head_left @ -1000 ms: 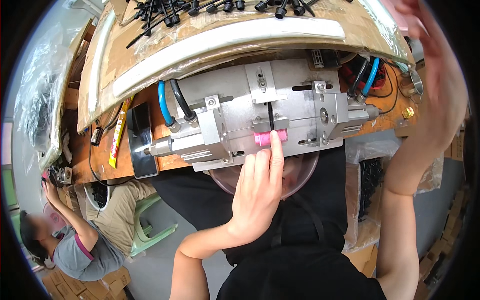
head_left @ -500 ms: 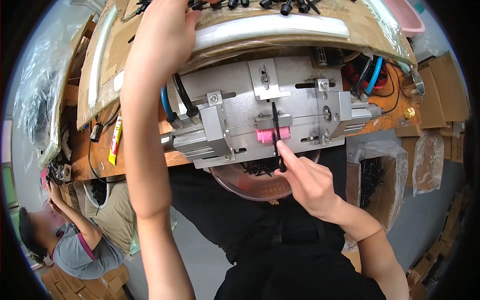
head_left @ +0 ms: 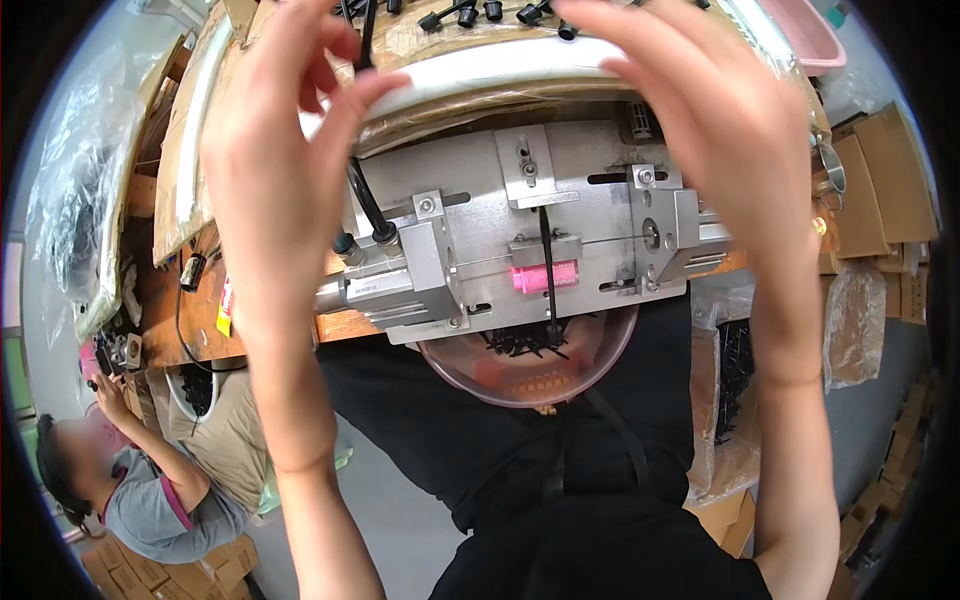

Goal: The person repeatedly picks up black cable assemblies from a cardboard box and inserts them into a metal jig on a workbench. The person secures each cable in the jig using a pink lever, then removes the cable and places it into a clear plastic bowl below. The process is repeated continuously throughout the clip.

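Note:
My left hand point(head_left: 270, 140) is raised over the left part of the bench, smeared by motion. A slim black plastic rod point(head_left: 367, 35) stands between its curled fingers and thumb. My right hand point(head_left: 720, 120) reaches over the right of the metal fixture point(head_left: 490, 165), thumb and fingers apart, fingertips close to black capped parts point(head_left: 535, 12) on the cardboard. Another black rod point(head_left: 547, 250) lies lengthwise in the fixture, across a pink block point(head_left: 530, 277), with neither hand on it. Its lower end overhangs a clear bowl point(head_left: 470, 380) holding several black rods.
Metal cylinders point(head_left: 405, 285) flank the fixture, with a black hose point(head_left: 370, 200) on the left. A white padded strip point(head_left: 490, 68) edges the cardboard. A box of black parts point(head_left: 735, 370) stands at right. Another person point(head_left: 165, 490) works at far left.
My right hand has let go of the rod in the fixture and moved up to the right. My left hand has drawn back from the parts, with a black rod now showing at its fingers.

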The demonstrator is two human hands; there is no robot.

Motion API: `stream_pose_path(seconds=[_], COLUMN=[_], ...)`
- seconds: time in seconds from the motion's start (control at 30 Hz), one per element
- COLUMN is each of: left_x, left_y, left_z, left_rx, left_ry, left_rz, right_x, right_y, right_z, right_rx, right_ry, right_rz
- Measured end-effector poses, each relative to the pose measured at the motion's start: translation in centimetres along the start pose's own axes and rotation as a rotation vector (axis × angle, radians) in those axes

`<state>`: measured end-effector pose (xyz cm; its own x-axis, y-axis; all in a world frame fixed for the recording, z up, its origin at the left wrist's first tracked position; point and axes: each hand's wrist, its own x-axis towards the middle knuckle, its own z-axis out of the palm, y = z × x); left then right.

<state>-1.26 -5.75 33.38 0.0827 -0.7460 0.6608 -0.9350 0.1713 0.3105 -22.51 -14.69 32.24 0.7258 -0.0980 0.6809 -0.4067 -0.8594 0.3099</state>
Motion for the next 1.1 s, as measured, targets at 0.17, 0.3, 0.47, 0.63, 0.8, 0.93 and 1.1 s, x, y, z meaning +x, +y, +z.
stream_pose_path(seconds=[0.17,0.3,0.47,0.63,0.8,0.93,1.1], left_x=[-9.7,-15.3,-15.5,-15.1,-12.3,-2.7,5.5], left_y=[2.7,6.3,6.7,6.6,5.5,1.1,-4.0], left_z=[0.7,2.5,4.4,4.2,2.0,3.4,2.4], left_rx=[-0.042,-0.021,-0.010,-0.060,-0.036,-0.070,-0.087], left_ry=[-0.087,-0.307,-0.391,-0.439,-0.541,-0.080,-0.400], left_rz=[0.140,0.056,-0.027,-0.039,0.032,0.223,0.005], right_x=[5.9,6.5,5.7,4.8,4.3,4.7,7.7], right_y=[4.6,5.2,4.7,5.5,5.0,4.9,6.6], right_z=[1.9,0.0,-0.3,-1.2,-2.2,-2.1,1.7], right_rx=[0.311,0.400,0.352,0.434,0.453,0.234,0.333], right_ry=[-0.162,-0.208,-0.163,0.013,-0.038,-0.275,-0.371], right_rz=[0.147,0.235,0.221,0.398,0.375,0.233,0.138])
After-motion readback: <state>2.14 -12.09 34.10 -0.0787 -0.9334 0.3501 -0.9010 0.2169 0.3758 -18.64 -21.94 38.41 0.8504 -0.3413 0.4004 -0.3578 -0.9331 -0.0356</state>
